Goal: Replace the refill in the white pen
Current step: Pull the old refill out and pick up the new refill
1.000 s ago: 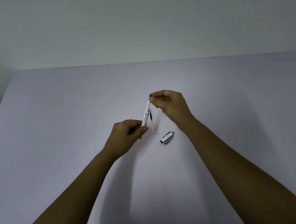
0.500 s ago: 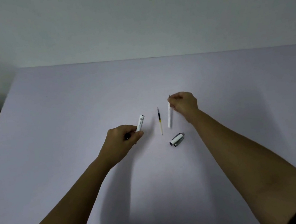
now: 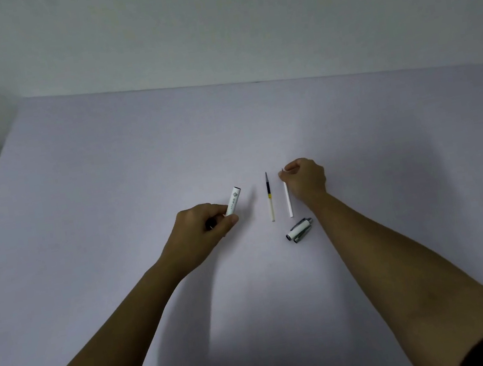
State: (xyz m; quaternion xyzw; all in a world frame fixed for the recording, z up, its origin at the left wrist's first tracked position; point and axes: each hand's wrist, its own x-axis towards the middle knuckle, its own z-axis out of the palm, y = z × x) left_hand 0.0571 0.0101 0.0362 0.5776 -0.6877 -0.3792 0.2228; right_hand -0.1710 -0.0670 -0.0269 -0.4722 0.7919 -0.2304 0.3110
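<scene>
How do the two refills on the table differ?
The left refill shows dark ink above a yellow band; the right refill looks plain white. The left refill lies free, while the right hand pinches the right refill's far end. Both are thin, lying roughly parallel.

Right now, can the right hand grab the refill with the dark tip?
Probably yes. The right hand is pinching the white refill, but the dark-tipped refill lies just beside it on the table, with nothing between them.
</scene>
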